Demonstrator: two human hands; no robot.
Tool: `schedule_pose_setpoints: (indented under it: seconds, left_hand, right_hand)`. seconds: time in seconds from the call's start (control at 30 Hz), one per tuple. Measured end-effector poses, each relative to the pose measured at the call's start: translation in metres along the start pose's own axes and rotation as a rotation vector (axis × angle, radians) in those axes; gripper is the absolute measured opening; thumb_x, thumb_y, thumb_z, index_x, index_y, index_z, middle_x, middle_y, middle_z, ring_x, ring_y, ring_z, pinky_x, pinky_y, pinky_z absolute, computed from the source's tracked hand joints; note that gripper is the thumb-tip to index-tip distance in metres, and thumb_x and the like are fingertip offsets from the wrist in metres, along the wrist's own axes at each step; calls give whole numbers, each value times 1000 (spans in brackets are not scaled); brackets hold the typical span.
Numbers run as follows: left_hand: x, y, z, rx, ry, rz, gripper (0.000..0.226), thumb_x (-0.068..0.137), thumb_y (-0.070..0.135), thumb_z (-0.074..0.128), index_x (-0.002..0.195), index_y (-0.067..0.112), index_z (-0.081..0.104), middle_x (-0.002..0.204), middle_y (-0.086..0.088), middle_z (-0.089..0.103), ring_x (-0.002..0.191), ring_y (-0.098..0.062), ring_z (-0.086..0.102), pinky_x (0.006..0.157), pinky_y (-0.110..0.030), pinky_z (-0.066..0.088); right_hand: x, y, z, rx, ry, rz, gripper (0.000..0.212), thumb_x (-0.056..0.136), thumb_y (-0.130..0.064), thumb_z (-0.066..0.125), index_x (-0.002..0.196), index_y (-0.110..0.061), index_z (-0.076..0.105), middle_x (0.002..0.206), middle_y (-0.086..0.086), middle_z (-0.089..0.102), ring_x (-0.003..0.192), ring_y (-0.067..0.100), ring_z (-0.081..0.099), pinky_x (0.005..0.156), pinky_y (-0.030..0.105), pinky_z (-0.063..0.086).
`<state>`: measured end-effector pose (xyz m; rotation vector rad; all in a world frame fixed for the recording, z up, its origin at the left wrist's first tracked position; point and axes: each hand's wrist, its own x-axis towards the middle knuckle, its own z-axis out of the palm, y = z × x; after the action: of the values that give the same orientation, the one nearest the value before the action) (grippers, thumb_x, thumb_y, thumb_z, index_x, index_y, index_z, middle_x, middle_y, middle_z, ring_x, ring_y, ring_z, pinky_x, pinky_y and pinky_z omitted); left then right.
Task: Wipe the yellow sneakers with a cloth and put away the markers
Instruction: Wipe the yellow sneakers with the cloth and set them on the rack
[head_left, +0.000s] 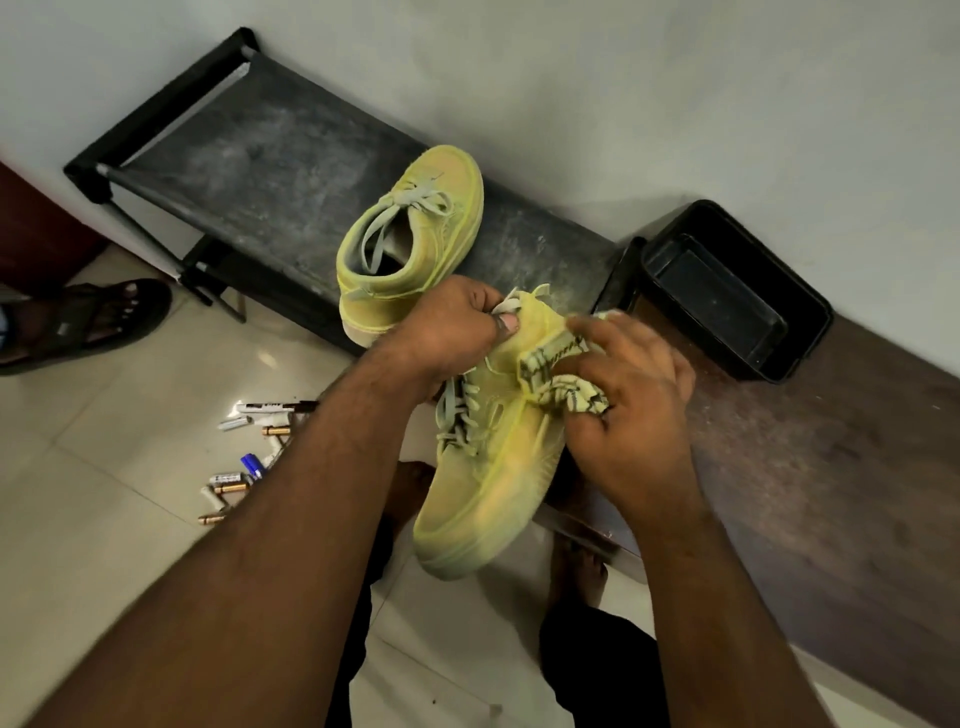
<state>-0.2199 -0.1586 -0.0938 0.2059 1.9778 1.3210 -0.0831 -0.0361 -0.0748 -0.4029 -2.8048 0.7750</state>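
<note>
Two yellow sneakers are in view. One sneaker (410, 249) rests on its sole on a dusty black rack (270, 166) set against a pale wall (675, 93), its heel overhanging the rack's near edge. The other sneaker (483, 478) is held up in the air in front of the person, toe pointing down toward the camera, laces facing left.

The left hand (447, 338) grips the raised sneaker at its heel collar, fingers curled around the rim and the thumb pressing near the pull tab. The right hand (623, 410) clutches a bunched cloth (561, 379), pale yellow with dark stripes, fingers curled around it and pressing it against the sneaker's outer side near the ankle.

Several markers (244, 452) lie scattered on the light tiled floor (104, 467) to the left of the left forearm, among them a long black-and-white one, gold-capped ones and a blue-capped one; some are partly hidden behind the arm.

A black bin (737, 291) sits at the right end of the rack, beside the wall, on a brown wooden surface (831, 493). The person's bare feet (579, 566) show below the raised sneaker. At the far left edge, another person's foot in a dark sandal (88, 322) rests on the floor.
</note>
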Motion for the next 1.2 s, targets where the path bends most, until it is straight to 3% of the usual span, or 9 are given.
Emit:
schedule_pose_setpoints:
  seconds: [0.1,0.23,0.47,0.6,0.73,0.87,1.0,1.1,1.2]
  left_hand:
    - [2,1,2,-36,79,-34,17,91,15,62,81,5,69,81,-13,66,73,-22,57,73,-38,52]
    - [-1,7,10,-72,133,-32,18,88,15,65,89,-2,69,82,-14,67,75,-22,60,83,-50,55]
    - [-11,7,16,-87,279,-51,23,87,14,64,65,12,61,68,-5,57,69,-21,54,65,-29,45]
    - [-13,10,16,-39,294,-29,15,86,18,65,84,4,70,93,-18,71,92,-35,67,82,-44,55]
    - [-10,10,15,6,331,17,24,91,20,61,101,-1,68,106,-22,68,102,-37,64,83,-44,53]
    - [-11,9,20,89,395,109,27,92,22,59,102,-2,65,107,-22,67,102,-36,62,81,-38,50]
    - [-6,4,19,120,386,153,21,92,22,59,90,2,64,96,-20,68,93,-35,63,76,-35,49]
    - [-3,-3,18,59,399,150,19,93,19,56,88,1,62,92,-17,66,91,-33,62,76,-34,49]
    - [-3,-5,20,-18,432,116,16,94,14,53,80,7,53,96,-22,64,93,-35,59,68,-27,37]
  right_hand:
    - [-7,-9,-8,-34,-84,-54,33,65,-21,56,93,-22,74,111,-9,58,107,14,45,89,36,29]
    - [3,-9,-12,-100,-3,98,47,79,-9,63,124,-21,63,98,-2,44,93,19,48,76,38,50]
    - [-47,-49,-26,-148,-355,170,56,83,-6,57,135,-24,52,103,-1,48,99,17,52,86,33,48]
    - [-85,-63,-36,-172,-512,150,47,87,-15,59,131,-30,56,120,-9,48,110,14,54,93,30,47]
    - [-61,-54,-56,-179,-335,223,50,83,-2,57,130,-22,58,95,-6,42,83,6,48,66,17,39]
    - [-3,-45,-49,-417,-211,116,56,80,2,53,134,-16,54,105,3,40,98,23,46,77,29,41]
    - [26,-48,-21,-628,-244,-12,46,85,-4,51,131,-13,54,139,7,39,106,30,45,88,41,45]
    - [20,-55,-5,-760,-293,-47,46,91,-6,43,138,-10,42,151,5,29,107,30,43,87,43,45]
    - [6,-61,2,-843,-340,-57,50,94,-6,44,143,-7,34,154,10,22,115,31,40,88,43,42]
